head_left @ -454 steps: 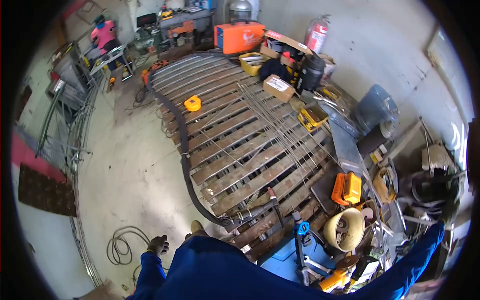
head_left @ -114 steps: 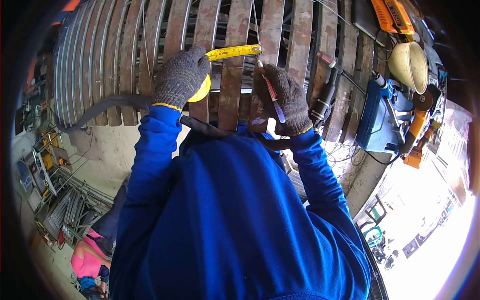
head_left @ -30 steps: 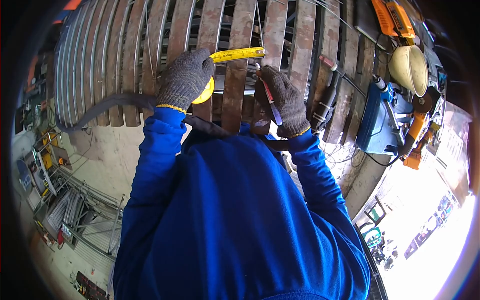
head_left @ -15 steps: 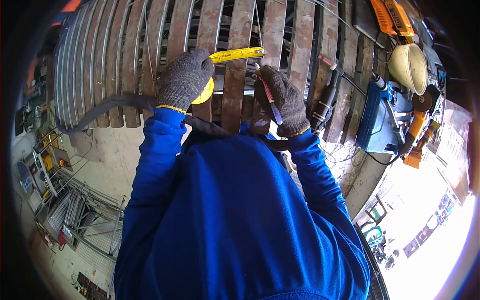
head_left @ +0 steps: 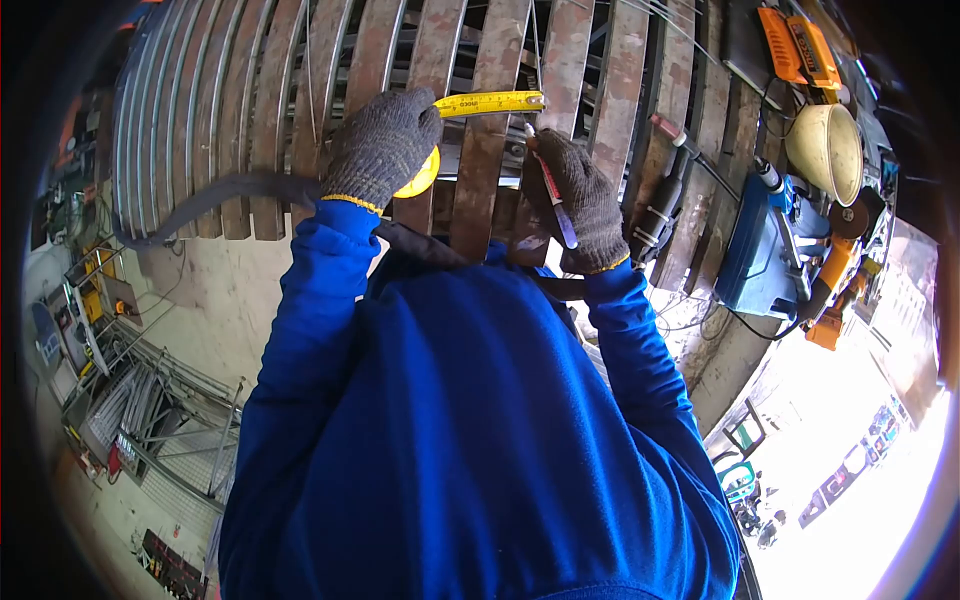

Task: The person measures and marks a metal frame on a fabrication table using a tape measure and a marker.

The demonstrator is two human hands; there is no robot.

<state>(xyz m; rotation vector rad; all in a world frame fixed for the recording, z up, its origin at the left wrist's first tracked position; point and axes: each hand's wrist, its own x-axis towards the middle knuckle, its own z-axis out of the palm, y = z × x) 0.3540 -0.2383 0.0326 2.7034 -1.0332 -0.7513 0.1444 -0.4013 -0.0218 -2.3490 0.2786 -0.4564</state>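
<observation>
My left hand (head_left: 383, 147), in a dark grey knit glove, is closed round a yellow tape measure (head_left: 490, 103). The blade reaches out to the right over the metal slats (head_left: 487, 165), and its end is by a thin rod (head_left: 536, 50). The round yellow case shows below my fingers. My right hand (head_left: 583, 200), gloved alike, holds a red and white marker pen (head_left: 552, 190) with its tip up, just below the blade's end.
At the right are a torch-like tool (head_left: 680, 135), a blue case (head_left: 755, 250), a cream bowl-shaped object (head_left: 825, 150) and an orange angle grinder (head_left: 835, 265). A dark strap (head_left: 200, 205) crosses the slats' left edge. Metal frames (head_left: 150, 410) stand at the lower left.
Both hands, with the tape measure and pen, appear slightly farther right in view. The slats and tools have shifted right too, so the view itself has moved. Both grips look the same.
</observation>
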